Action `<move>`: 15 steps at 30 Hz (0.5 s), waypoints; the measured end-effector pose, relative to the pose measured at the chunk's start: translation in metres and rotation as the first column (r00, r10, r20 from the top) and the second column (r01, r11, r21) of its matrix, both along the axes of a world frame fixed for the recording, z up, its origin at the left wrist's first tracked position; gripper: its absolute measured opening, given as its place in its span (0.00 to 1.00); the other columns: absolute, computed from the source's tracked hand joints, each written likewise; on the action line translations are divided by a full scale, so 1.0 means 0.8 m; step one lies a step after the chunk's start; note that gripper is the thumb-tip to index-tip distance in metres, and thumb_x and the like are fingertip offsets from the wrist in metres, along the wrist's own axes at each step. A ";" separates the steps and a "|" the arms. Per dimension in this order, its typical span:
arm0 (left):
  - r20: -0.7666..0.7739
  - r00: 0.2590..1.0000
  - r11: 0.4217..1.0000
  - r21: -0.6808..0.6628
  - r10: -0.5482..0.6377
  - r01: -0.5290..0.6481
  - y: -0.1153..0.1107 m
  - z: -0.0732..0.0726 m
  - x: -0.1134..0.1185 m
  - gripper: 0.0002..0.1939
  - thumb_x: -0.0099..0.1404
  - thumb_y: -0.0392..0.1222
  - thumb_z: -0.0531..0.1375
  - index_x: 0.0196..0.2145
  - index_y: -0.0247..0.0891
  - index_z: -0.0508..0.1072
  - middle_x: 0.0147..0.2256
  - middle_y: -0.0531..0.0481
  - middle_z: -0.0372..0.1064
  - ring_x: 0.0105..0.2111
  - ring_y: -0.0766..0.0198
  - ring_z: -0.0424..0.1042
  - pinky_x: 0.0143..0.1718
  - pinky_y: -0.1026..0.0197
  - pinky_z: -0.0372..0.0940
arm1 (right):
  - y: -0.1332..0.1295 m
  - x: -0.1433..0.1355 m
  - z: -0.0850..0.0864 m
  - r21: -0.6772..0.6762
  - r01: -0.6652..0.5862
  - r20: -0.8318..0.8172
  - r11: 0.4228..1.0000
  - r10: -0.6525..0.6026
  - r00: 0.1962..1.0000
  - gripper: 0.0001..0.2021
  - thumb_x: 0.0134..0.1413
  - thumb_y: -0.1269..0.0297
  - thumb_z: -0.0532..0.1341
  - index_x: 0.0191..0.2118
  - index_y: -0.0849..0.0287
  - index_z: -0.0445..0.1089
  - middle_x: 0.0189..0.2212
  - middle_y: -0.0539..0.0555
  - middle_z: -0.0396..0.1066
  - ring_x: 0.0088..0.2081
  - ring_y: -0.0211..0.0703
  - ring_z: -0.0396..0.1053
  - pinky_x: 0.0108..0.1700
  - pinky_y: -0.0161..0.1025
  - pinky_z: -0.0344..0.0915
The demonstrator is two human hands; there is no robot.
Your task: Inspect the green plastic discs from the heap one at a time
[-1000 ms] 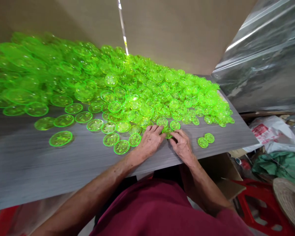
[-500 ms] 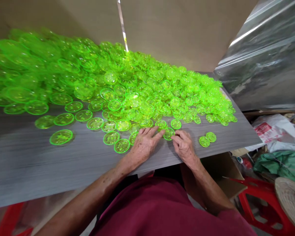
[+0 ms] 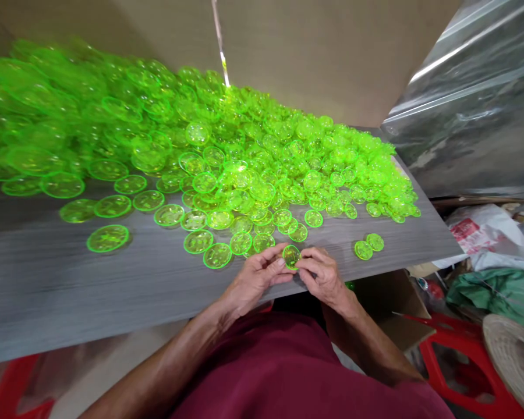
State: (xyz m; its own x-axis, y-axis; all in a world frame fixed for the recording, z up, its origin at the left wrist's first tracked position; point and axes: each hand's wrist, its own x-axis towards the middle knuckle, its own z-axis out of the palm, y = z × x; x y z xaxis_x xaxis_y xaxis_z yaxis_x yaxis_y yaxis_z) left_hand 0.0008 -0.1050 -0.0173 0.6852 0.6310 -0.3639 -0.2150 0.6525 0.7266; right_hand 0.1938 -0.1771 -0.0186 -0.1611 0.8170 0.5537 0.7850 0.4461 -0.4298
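Disc of clear green, pinched between half-curled fingers of left hand and right hand, near pile of similar discs lying on grey surface

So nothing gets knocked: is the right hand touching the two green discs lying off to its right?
Apart. The head view shows bare grey tabletop between the right hand and the two green discs.
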 end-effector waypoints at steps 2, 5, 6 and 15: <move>0.070 0.997 0.997 -0.078 0.031 -0.025 0.003 0.000 -0.002 0.26 0.55 0.48 0.76 0.50 0.41 0.79 0.40 0.49 0.79 0.37 0.62 0.79 0.47 0.53 0.75 | 0.002 -0.005 0.000 -0.007 -0.017 -0.013 1.000 0.017 1.000 0.09 0.63 0.73 0.60 0.41 0.54 0.76 0.38 0.54 0.74 0.40 0.43 0.74 0.43 0.42 0.72; 0.149 0.987 0.993 -0.115 0.056 -0.039 0.006 -0.002 -0.004 0.22 0.54 0.44 0.77 0.46 0.41 0.79 0.42 0.49 0.79 0.37 0.63 0.79 0.45 0.56 0.76 | 0.004 -0.013 0.003 -0.039 -0.038 0.023 0.998 0.039 0.999 0.08 0.64 0.73 0.60 0.40 0.54 0.76 0.37 0.54 0.75 0.40 0.44 0.74 0.44 0.43 0.72; 0.173 0.983 0.991 -0.125 0.064 -0.043 0.006 -0.003 -0.006 0.22 0.55 0.43 0.77 0.46 0.41 0.79 0.44 0.49 0.79 0.38 0.63 0.79 0.45 0.56 0.76 | 0.005 -0.015 0.004 -0.061 -0.043 0.044 0.997 0.046 0.998 0.09 0.64 0.73 0.59 0.40 0.54 0.76 0.37 0.54 0.75 0.40 0.44 0.74 0.44 0.43 0.72; 0.310 0.947 0.966 -0.257 0.085 -0.003 0.018 -0.015 -0.015 0.16 0.65 0.39 0.68 0.50 0.38 0.77 0.50 0.43 0.80 0.47 0.50 0.81 0.50 0.52 0.74 | 0.039 0.041 0.022 -0.122 0.313 0.032 0.942 -0.312 0.950 0.15 0.60 0.70 0.61 0.51 0.55 0.76 0.44 0.57 0.77 0.44 0.49 0.76 0.49 0.47 0.75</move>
